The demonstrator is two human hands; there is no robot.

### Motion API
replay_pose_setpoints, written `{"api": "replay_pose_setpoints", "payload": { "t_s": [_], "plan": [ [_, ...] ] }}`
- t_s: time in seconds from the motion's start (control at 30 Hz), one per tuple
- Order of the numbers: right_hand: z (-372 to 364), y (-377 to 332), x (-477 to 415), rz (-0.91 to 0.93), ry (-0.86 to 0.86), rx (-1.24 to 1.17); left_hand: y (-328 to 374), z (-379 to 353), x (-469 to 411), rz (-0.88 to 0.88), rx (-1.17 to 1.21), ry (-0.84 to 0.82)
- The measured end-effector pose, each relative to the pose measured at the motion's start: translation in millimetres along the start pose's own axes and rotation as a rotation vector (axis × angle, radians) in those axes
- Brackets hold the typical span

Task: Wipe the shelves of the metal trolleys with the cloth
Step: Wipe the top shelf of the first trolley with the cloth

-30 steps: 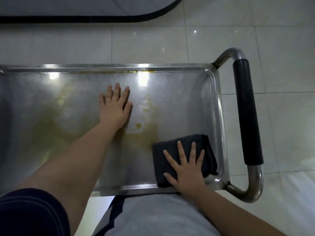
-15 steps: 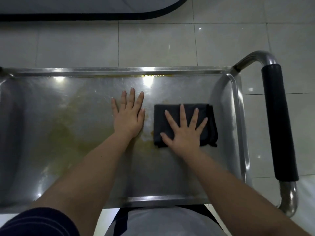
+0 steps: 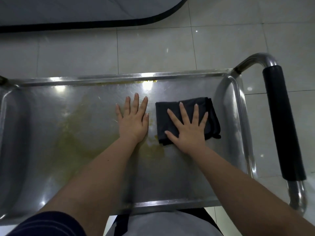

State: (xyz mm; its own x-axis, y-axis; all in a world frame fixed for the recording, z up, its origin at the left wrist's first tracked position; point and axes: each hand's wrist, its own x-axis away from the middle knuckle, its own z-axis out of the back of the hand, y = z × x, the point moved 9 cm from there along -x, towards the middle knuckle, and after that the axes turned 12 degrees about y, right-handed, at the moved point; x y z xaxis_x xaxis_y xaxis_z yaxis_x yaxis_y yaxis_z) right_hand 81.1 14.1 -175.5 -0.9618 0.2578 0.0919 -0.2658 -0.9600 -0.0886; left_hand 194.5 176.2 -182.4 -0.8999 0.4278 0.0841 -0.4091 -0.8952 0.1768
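- The right hand (image 3: 189,130) lies flat on the cloth (image 3: 213,116), fingers straight and spread and curling round nothing. It presses the cloth down rather than gripping it. I judge the wide spread is there to push on as much of the fabric as possible while wiping.
- The left hand (image 3: 133,120) rests palm-down on bare metal just beside the cloth, apart from it, with straight fingers close together and nothing held. It most likely braces the person and steadies the trolley against the wiping push.
- The dark cloth sits folded on the trolley's top shelf (image 3: 51,176), in its right half. It lies nearer the black-sleeved handle (image 3: 283,123) than the far left end, and short of the raised rim.
- The cloth's long axis runs roughly along the shelf's length, left to right, a little tilted. Its layered fold edges face the handle side, and the plainer edge faces the left hand.
- A yellowish stain (image 3: 73,133) spreads over the middle and left of the shelf, and a small blob lies just at the cloth's near-left corner. A thin yellow line follows the far rim. Most of the soiled area seems unwiped, so the work looks far from done.
- Pale floor tiles (image 3: 153,48) show beyond the trolley.
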Motion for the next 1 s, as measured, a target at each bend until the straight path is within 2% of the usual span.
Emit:
{"api": "replay_pose_setpoints", "payload": {
  "t_s": [0.27, 0.4, 0.5, 0.57, 0.7, 0.83, 1.0],
  "plan": [
    [-17.8, -24.6, 148.2, 0.01, -0.056, -0.014, -0.7, 1.5, 0.9, -0.002, -0.004, -0.012],
    [-14.0, -20.1, 107.1, -0.062, -0.055, -0.055, -1.4, 1.3, -0.1, 0.002, -0.01, -0.009],
    [-6.0, -7.1, 31.8, -0.201, 0.0, -0.055, -2.2, 0.9, 0.6, -0.001, -0.002, -0.003],
    [-2.1, -2.1, -26.8, -0.268, -0.02, -0.073, -2.5, 1.7, 0.8, -0.001, 0.003, 0.016],
    [5.2, -3.7, -98.7, -0.267, -0.077, -0.051, -2.2, 0.2, -0.5, -0.001, 0.0, 0.015],
    [2.6, -4.4, -68.9, -0.17, -0.052, -0.018, -1.0, -0.1, 1.1, -0.007, 0.005, 0.011],
    [-5.1, -5.0, 42.9, -0.021, -0.019, -0.02, -0.4, 0.0, 1.7, -0.015, 0.015, 0.005]
  ]
}}
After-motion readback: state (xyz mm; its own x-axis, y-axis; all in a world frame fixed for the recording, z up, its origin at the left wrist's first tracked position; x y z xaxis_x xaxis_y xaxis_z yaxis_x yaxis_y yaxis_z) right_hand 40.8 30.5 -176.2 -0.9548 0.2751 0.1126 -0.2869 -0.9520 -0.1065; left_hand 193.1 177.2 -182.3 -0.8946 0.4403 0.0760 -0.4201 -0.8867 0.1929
